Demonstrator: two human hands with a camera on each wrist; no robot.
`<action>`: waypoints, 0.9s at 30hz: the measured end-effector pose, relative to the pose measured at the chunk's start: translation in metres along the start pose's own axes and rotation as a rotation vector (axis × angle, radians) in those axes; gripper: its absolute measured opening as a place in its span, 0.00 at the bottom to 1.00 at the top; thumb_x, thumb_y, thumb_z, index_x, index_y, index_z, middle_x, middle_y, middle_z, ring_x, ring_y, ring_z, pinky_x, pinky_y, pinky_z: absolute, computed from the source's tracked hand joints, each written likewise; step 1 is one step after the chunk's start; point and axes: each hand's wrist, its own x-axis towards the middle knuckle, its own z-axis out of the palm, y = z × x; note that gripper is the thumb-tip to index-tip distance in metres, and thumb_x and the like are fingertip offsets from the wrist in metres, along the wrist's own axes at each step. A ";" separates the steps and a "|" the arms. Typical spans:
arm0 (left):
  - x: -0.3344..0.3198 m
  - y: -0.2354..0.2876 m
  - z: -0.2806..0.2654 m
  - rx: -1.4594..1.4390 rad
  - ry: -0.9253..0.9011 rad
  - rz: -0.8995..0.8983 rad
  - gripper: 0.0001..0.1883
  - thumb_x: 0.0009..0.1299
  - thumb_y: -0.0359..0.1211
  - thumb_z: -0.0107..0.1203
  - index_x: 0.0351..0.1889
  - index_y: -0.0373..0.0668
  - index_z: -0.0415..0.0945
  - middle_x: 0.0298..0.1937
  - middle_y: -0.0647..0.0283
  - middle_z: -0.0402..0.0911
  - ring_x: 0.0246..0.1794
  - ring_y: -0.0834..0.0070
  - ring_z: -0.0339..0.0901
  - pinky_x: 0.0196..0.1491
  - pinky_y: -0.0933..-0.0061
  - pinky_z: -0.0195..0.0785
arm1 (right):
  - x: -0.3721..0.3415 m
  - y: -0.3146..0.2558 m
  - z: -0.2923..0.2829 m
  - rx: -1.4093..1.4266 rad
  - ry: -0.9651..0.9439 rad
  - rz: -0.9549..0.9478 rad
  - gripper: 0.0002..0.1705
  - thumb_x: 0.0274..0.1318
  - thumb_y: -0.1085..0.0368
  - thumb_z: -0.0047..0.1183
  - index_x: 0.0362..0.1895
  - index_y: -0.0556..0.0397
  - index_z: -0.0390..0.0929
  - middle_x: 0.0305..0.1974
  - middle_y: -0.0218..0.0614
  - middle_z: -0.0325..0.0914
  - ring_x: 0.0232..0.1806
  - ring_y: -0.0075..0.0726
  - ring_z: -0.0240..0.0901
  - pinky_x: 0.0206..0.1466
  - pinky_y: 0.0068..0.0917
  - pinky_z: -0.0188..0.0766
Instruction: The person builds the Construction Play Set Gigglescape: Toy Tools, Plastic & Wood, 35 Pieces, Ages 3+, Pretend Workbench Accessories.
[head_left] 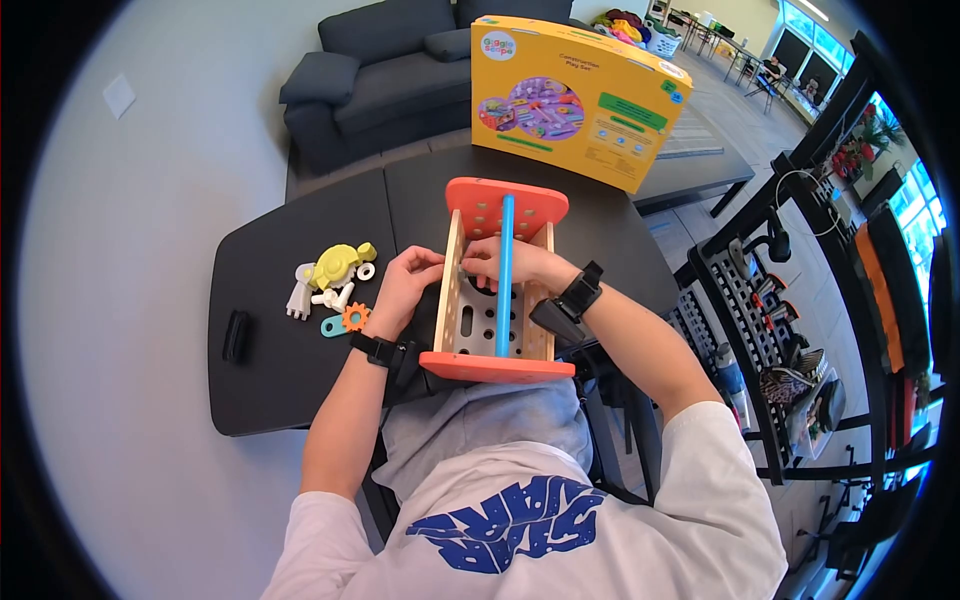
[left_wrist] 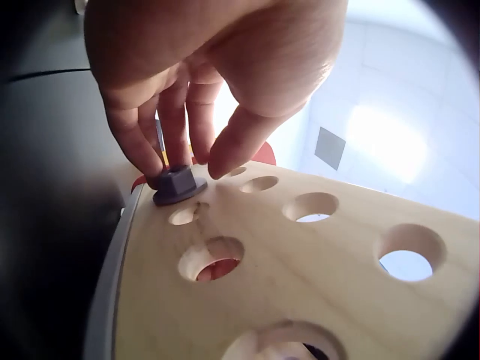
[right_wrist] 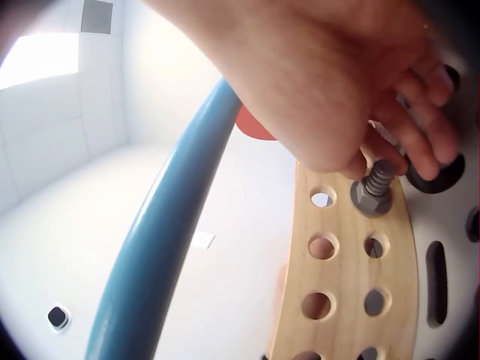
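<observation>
Grey-purple bolt head (left_wrist: 178, 182) sits against the wooden side's (left_wrist: 315, 262) outer face, the left hand's (head_left: 400, 288) loose fingers touching it, thumb apart. Inside, the right hand (right_wrist: 322, 90) pinches round the nut (right_wrist: 370, 199). They're fastening; next calls for steadying one end while turning the other.

white short-sleeved shirt (head_left: 640, 480) | blue block lettering (head_left: 515, 525) | grey bottoms (head_left: 440, 430) | black wrist straps (head_left: 582, 290) | dark boxy modules (head_left: 556, 319)

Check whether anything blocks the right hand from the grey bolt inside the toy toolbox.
Nothing visible does: the right hand has its fingertips at the grey bolt. The blue bar crosses above that hand, not between the two.
</observation>
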 end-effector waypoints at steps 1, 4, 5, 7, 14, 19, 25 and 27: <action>0.000 0.001 -0.001 -0.022 -0.008 -0.086 0.06 0.74 0.28 0.60 0.45 0.35 0.78 0.45 0.64 0.84 0.43 0.80 0.80 0.51 0.77 0.74 | -0.002 -0.001 0.000 -0.004 -0.009 -0.038 0.24 0.72 0.48 0.51 0.47 0.57 0.83 0.31 0.33 0.84 0.28 0.26 0.80 0.34 0.24 0.77; 0.003 0.001 -0.002 0.014 -0.038 -0.223 0.10 0.76 0.30 0.59 0.50 0.35 0.79 0.44 0.66 0.83 0.43 0.81 0.79 0.50 0.77 0.73 | -0.001 0.000 -0.001 -0.030 -0.020 -0.086 0.23 0.71 0.48 0.54 0.47 0.57 0.84 0.29 0.33 0.84 0.28 0.26 0.79 0.34 0.25 0.77; 0.004 0.002 -0.002 0.071 -0.060 -0.274 0.11 0.77 0.31 0.58 0.52 0.34 0.79 0.44 0.66 0.83 0.43 0.81 0.79 0.49 0.77 0.74 | 0.000 0.000 -0.002 -0.051 -0.020 -0.093 0.23 0.70 0.48 0.55 0.46 0.57 0.84 0.28 0.33 0.83 0.28 0.26 0.79 0.34 0.27 0.76; 0.003 0.003 -0.004 0.128 -0.083 -0.243 0.13 0.77 0.31 0.58 0.54 0.33 0.79 0.45 0.64 0.84 0.44 0.81 0.79 0.50 0.76 0.74 | -0.002 -0.002 -0.004 -0.119 -0.054 -0.083 0.24 0.70 0.47 0.55 0.47 0.57 0.84 0.28 0.33 0.83 0.28 0.27 0.79 0.35 0.27 0.76; 0.000 0.003 -0.003 0.200 -0.111 -0.134 0.14 0.77 0.31 0.57 0.57 0.32 0.78 0.49 0.60 0.86 0.48 0.77 0.82 0.55 0.73 0.74 | 0.010 0.012 0.003 -0.086 -0.057 -0.055 0.27 0.69 0.43 0.54 0.48 0.55 0.86 0.27 0.34 0.83 0.27 0.30 0.80 0.33 0.30 0.77; 0.000 -0.002 0.000 0.190 -0.091 -0.096 0.13 0.77 0.30 0.57 0.55 0.32 0.79 0.47 0.61 0.86 0.45 0.77 0.82 0.51 0.74 0.75 | 0.008 0.009 0.002 -0.071 -0.060 -0.033 0.26 0.70 0.44 0.52 0.48 0.55 0.86 0.27 0.35 0.83 0.25 0.29 0.80 0.32 0.30 0.77; -0.009 0.007 0.005 0.173 0.000 -0.115 0.12 0.76 0.30 0.59 0.52 0.32 0.81 0.43 0.62 0.87 0.42 0.78 0.82 0.48 0.75 0.75 | 0.001 0.002 -0.004 -0.106 -0.004 -0.053 0.25 0.68 0.45 0.54 0.49 0.54 0.85 0.32 0.37 0.85 0.32 0.34 0.82 0.39 0.32 0.78; -0.015 0.009 0.002 0.245 0.034 -0.076 0.12 0.75 0.31 0.60 0.51 0.32 0.82 0.43 0.62 0.87 0.42 0.78 0.82 0.47 0.75 0.74 | -0.004 0.001 -0.008 -0.103 0.032 -0.076 0.25 0.67 0.45 0.55 0.50 0.53 0.85 0.34 0.39 0.85 0.37 0.39 0.84 0.44 0.34 0.79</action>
